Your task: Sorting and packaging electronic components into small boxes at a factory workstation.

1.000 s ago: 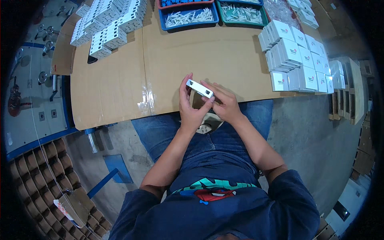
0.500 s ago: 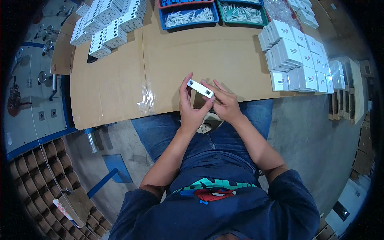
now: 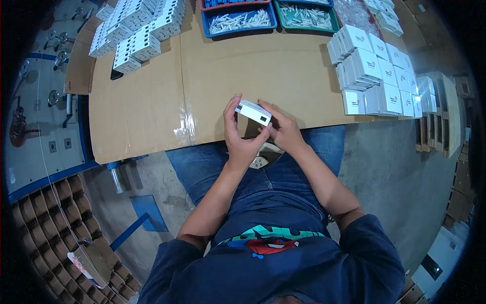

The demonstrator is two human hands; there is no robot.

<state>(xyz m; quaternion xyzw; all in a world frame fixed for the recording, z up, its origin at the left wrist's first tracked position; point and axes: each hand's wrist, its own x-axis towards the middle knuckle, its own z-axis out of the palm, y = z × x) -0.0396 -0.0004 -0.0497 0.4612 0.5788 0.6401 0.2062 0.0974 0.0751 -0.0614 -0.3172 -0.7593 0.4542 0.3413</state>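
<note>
Both hands (image 3: 240,144) (image 3: 287,133) on one block (image 3: 255,113) (white)

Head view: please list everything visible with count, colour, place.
White device: one, white, between hands
Left stack: many, white, table's far left
Right stack: many, white, table's right
Trays: at least four, red, blue, green, far side
Small pieces: many, white or blue, in trays
Table: one, brown-covered, centre
Pallets: count unclear, brown, far right
Cardboard grid: one, brown, lower left
Floor plate: one, blue, lower left
Shirt, jeans: one each, blue, lower centre
Left hand, right hand: bare, on device
</note>
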